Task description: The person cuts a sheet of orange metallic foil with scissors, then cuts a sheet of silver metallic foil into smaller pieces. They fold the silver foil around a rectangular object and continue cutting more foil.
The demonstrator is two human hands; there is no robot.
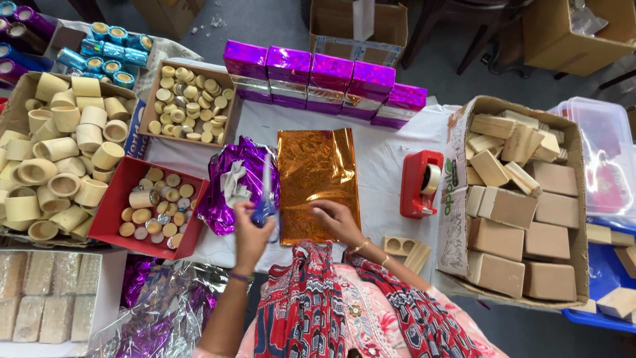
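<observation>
Fingers of the left hand are curled shut around the blue handles of a pair of scissors, whose pale blades point up and away over the white table cover. Right hand lies flat, its fingers pressed together on the near edge of an orange foil sheet, which is spread on the cover in front of the person. Just left of the sheet, behind the scissors, sits a crumpled heap of purple foil. Right of the sheet stands a red tape dispenser, and near the right wrist rests a small wooden block with two round holes. Farther back runs a row of purple-wrapped boxes. At the left, a red tray holds small wooden discs; at the right, a cardboard box is filled with plain wooden blocks.
</observation>
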